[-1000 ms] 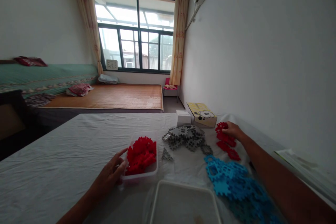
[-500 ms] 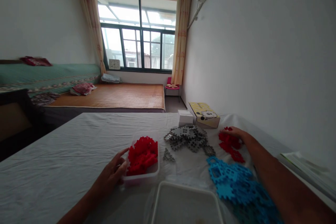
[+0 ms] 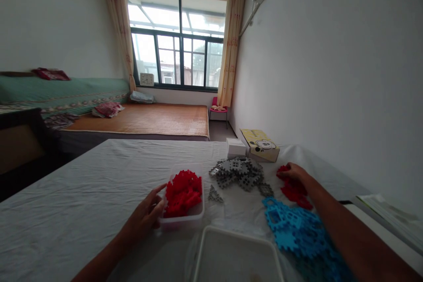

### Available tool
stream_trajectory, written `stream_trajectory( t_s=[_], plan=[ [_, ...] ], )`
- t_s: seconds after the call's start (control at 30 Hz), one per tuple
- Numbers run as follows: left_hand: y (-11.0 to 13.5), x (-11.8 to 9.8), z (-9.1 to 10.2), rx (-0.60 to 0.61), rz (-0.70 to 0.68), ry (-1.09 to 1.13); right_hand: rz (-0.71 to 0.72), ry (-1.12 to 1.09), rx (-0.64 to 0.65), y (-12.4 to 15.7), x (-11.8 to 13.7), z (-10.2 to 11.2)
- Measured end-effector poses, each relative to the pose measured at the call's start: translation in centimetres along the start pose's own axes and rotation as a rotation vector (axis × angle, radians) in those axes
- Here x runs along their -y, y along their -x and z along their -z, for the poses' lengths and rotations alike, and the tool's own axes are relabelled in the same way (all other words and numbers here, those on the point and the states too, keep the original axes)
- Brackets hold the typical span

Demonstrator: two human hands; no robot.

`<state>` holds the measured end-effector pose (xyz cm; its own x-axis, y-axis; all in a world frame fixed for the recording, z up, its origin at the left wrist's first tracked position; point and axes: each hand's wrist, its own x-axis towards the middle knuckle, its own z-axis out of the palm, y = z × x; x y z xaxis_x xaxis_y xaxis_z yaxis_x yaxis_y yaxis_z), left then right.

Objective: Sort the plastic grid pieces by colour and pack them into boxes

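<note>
Right hand (image 3: pixel 298 173) is pinching a red piece (image 3: pixel 283 170); left hand (image 3: pixel 149 208), loosely spread, is bracing the tub (image 3: pixel 183 219). Piece is looking light, stiff, probably gripping best by its edge.

Pieces (image 3: pixel 183 194) lie in the tub (image 3: pixel 181 220), before and left of the carton (image 3: pixel 261 145).

Left hand (image 3: pixel 149 209) loosely curled, right hand (image 3: pixel 296 174) farther forward, fingers (image 3: pixel 288 167) bent down, arms (image 3: pixel 352 229) apart
</note>
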<state>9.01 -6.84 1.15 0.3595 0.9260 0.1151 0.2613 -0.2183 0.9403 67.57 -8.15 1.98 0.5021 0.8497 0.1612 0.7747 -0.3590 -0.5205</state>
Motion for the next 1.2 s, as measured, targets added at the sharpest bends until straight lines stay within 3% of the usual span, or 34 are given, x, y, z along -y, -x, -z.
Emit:
stream_trajectory(
  t_s=[0.3, 0.5, 0.57, 0.67, 0.8, 0.9, 0.97, 1.03, 1.13, 1.2],
  plan=[
    [0.1, -0.5, -0.1, -0.004, -0.01, -0.016, 0.034, 0.174, -0.075, 1.8, 0.3, -0.9],
    [0.0, -0.2, -0.2, -0.003, -0.016, 0.019, 0.033, 0.231, -0.222, 1.9, 2.0, 0.6],
    [0.0, -0.2, -0.3, -0.01, -0.021, 0.035, 0.065, 0.204, -0.259, 1.8, 4.6, 1.0],
    [0.1, -0.1, -0.5, -0.011, -0.047, 0.052, 0.184, -0.019, -0.218, 3.0, 11.3, 0.4],
    [0.3, 0.2, -0.6, -0.008, -0.076, 0.05, 0.355, -0.463, 0.096, 8.1, 22.5, -3.5],
    [0.3, 0.5, -0.7, -0.013, -0.086, 0.047, 0.474, -0.598, 0.376, 11.9, 28.9, -7.6],
    [0.3, 0.7, -0.8, -0.022, -0.103, 0.04, 0.559, -0.531, 0.428, 13.0, 31.4, -9.9],
    [0.4, 0.7, -0.8, -0.022, -0.132, 0.017, 0.631, -0.446, 0.384, 13.3, 32.8, -11.1],
    [0.5, 0.7, -0.7, -0.042, -0.197, -0.07, 0.691, -0.389, 0.291, 13.4, 33.1, -11.0],
    [0.5, 0.7, -0.6, -0.08, -0.254, -0.16, 0.789, -0.313, 0.311, 13.9, 32.8, -10.6]
  ],
)
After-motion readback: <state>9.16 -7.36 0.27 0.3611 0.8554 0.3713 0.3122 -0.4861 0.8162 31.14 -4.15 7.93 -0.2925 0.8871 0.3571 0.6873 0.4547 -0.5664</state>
